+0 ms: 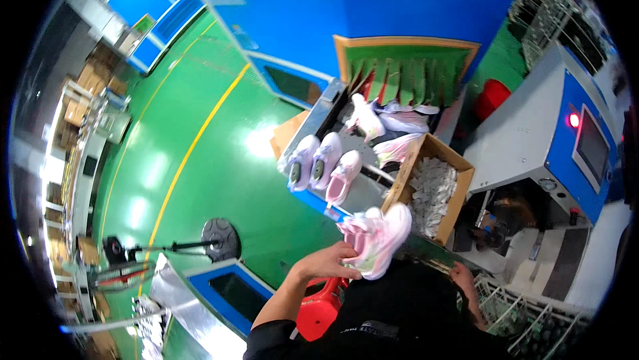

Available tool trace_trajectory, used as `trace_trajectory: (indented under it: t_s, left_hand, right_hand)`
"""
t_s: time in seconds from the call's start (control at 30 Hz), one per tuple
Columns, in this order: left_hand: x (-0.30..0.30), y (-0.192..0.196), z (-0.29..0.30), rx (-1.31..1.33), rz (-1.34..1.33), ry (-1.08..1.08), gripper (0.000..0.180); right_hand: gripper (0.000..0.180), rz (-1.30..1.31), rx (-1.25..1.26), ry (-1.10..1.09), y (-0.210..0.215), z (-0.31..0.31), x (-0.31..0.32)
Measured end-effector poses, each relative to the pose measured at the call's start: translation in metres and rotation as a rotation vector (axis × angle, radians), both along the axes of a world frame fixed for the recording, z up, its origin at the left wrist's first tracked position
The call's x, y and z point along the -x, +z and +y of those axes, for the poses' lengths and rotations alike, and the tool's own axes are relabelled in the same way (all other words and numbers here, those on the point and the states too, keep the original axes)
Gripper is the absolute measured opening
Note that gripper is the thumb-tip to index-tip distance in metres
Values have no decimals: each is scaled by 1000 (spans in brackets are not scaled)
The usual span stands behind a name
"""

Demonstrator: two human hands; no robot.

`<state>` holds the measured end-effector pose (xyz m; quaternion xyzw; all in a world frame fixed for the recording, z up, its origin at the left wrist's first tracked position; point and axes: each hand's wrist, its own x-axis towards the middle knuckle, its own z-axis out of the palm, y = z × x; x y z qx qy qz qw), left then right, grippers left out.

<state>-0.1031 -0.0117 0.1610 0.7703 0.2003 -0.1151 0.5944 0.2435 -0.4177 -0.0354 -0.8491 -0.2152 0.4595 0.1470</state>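
Note:
My left hand point(327, 261) is closed on the heel end of a pair of pink and white sneakers point(386, 243), held in front of my body. My right hand point(462, 279) hangs low at my right side, close to a wire rack point(526, 310); its fingers are too small and blurred to read. Beyond the held pair, two lavender sneakers point(314, 162) and one pink sneaker point(344, 177) stand in a row on the metal end of a conveyor point(363, 193). More pale sneakers point(403, 122) lie on the conveyor's dark belt.
A cardboard box point(464, 183) of crumpled grey-white pieces sits right of the conveyor. Green strips point(406, 80) curtain the opening of a blue machine point(413, 0). A grey and blue machine point(532, 120) stands at right. A red stool point(318, 313) and a pedestal fan point(123, 273) are at left.

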Motion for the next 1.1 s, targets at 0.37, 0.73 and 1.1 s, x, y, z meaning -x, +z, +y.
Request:
trace_trajectory:
  t_s: [0.37,0.73,1.1]
  left_hand:
    - [236,-85,-190,-344,260,1037,34]
    - [518,-68,-297,-910,1640,2331,31]
    - [-32,-181,-15,-604,-146,737,31]
  right_hand:
    - [54,457,-6,-252,-188,-64,-95]
    - [48,18,-100,427,29,50,-4]
    - [23,-629,-877,161,201,124,-23]
